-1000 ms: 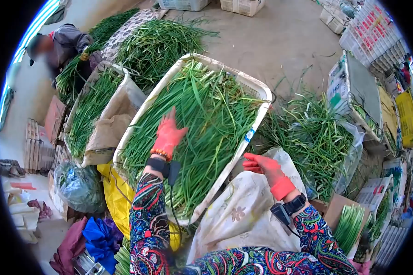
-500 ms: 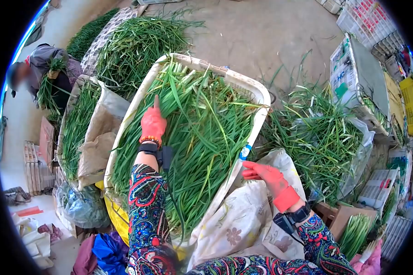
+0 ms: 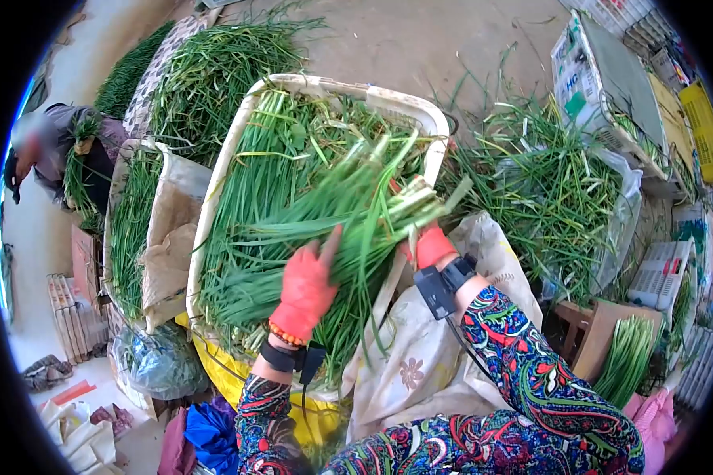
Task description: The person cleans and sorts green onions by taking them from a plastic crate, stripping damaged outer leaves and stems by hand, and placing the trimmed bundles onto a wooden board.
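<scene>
A white-rimmed crate (image 3: 200,237) full of long green leafy stalks fills the middle. Above its right side is a loose bunch of stalks (image 3: 372,214), blurred by motion, its pale ends pointing right. My right hand (image 3: 432,244), in a red glove, is closed round the bunch near those pale ends. My left hand (image 3: 307,286), also red-gloved, touches the leafy part from below, with index and middle fingers stretched out. A pale flowered cloth (image 3: 412,368) lies over my lap, below the right hand.
At the left, a person (image 3: 71,150) holds a green bunch beside a cloth-lined crate (image 3: 166,229). Loose stalks (image 3: 547,206) lie in clear plastic at the right. Behind them stands a white crate (image 3: 574,71). A yellow bag (image 3: 226,372) is below the middle crate.
My right hand has moved up and left from the lap cloth and taken hold of a bunch. My left hand has come down and right. The bunch now lies across the crate.
</scene>
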A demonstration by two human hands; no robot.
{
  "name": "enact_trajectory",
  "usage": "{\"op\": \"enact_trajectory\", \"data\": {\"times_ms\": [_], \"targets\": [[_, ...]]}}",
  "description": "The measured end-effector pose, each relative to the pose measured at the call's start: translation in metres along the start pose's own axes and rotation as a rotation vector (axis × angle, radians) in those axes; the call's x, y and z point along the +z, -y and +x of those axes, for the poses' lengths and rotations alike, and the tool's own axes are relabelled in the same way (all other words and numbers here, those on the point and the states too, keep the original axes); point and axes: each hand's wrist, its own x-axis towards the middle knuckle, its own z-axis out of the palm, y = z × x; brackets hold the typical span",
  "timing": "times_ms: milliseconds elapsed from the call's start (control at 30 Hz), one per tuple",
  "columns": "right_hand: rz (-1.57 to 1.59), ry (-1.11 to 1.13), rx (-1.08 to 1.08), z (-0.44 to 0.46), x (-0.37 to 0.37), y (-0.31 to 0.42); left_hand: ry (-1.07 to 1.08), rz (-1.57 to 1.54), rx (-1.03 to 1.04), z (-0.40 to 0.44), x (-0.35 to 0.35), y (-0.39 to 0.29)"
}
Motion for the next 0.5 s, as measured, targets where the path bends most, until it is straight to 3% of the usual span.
{"op": "enact_trajectory", "data": {"times_ms": [100,133,167,233,300,367,400,467,500], "targets": [[0.028,-0.113,-0.085,-0.010,-0.010,0.004,0.060,-0.091,0.065,-0.002,-0.017,-0.001],[-0.093,-0.196,-0.093,-0.018,0.011,0.001,0.087,-0.140,0.102,0.003,-0.028,0.002],[-0.116,-0.376,-0.171,-0.017,0.027,-0.004,0.121,-0.350,-0.039,0.012,-0.041,0.002],[-0.182,-0.475,-0.276,-0.016,0.028,-0.009,-0.032,-0.498,-0.194,0.042,-0.054,0.004],[-0.176,-0.564,-0.349,-0.011,0.013,-0.010,-0.200,-0.416,-0.168,0.084,-0.040,0.015],[-0.173,-0.601,-0.379,-0.010,0.010,-0.010,-0.164,-0.143,-0.223,0.127,-0.005,0.030],[-0.202,-0.628,-0.386,-0.010,0.015,-0.012,-0.040,-0.002,-0.286,0.142,0.005,0.025],[-0.264,-0.686,-0.411,-0.006,0.026,-0.015,-0.126,0.097,-0.317,0.157,0.058,0.041],[-0.223,-0.670,-0.438,-0.002,0.025,-0.016,-0.025,0.037,-0.376,0.160,0.056,0.035]]}}
